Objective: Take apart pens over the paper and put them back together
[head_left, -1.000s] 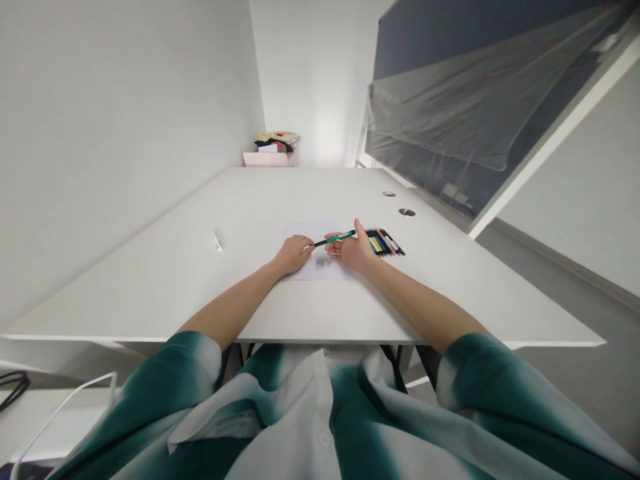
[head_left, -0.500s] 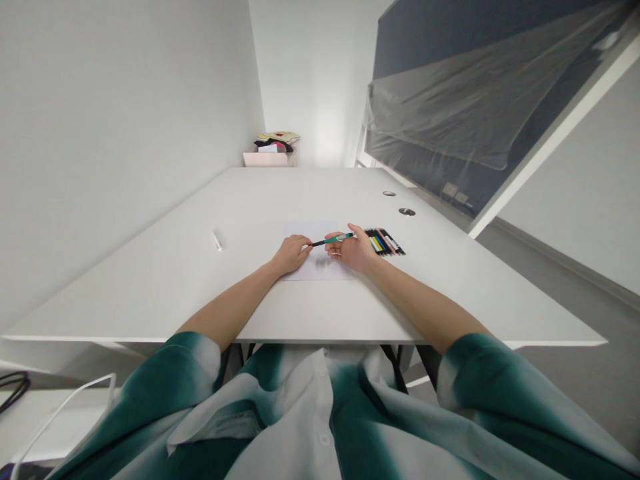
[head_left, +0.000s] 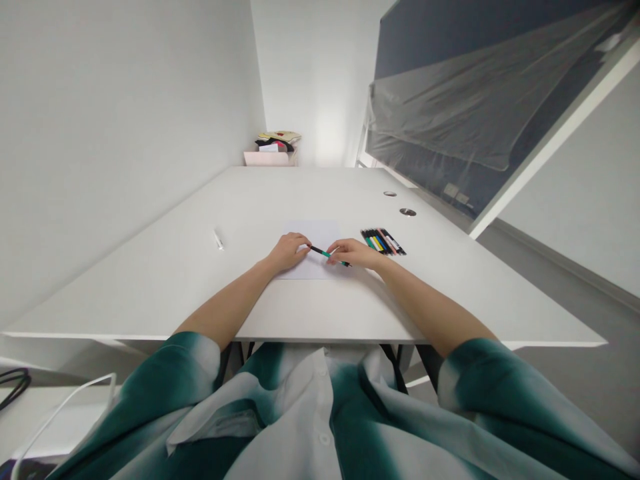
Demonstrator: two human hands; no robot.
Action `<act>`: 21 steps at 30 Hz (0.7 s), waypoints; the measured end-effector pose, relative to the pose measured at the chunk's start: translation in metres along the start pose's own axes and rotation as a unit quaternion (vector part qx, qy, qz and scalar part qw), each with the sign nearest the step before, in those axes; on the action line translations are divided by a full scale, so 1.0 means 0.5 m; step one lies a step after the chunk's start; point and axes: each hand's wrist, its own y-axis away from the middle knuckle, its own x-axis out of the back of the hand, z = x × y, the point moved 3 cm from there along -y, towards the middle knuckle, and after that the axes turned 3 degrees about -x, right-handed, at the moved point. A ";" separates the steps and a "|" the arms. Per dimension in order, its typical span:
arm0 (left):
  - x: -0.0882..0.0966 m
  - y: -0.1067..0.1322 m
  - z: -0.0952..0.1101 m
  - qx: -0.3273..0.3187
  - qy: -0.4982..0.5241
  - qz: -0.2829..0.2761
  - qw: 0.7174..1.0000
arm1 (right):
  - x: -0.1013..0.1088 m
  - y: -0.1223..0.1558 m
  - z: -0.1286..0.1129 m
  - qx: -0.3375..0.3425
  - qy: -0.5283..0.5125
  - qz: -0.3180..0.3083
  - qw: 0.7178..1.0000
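A white sheet of paper lies on the white table. My right hand is closed around a green pen, palm down, with the pen's dark tip pointing left over the paper. My left hand rests on the paper's left part with its fingers curled, its fingertips close to the pen's tip. A row of several coloured pens lies just right of the paper.
A small white cap-like object lies on the table to the left. Two round cable holes sit at the back right. A pink box of items stands at the far end. White and black cables hang at lower left.
My right hand has turned over from palm-up to palm-down and moved left and down, bringing the green pen onto the paper. My left hand has barely moved.
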 end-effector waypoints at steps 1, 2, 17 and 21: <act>0.001 0.001 0.001 -0.003 -0.004 -0.001 1.000 | -0.004 -0.002 0.002 -0.004 0.019 0.007 1.000; 0.003 0.001 0.003 -0.007 -0.008 -0.002 1.000 | -0.007 -0.005 0.004 -0.003 0.036 0.014 0.999; 0.013 0.005 0.016 -0.028 -0.071 -0.021 0.997 | -0.043 -0.004 -0.001 0.094 0.162 0.039 0.982; 0.011 0.006 0.014 -0.014 -0.076 -0.016 0.997 | -0.051 -0.004 -0.003 0.110 0.201 0.038 0.973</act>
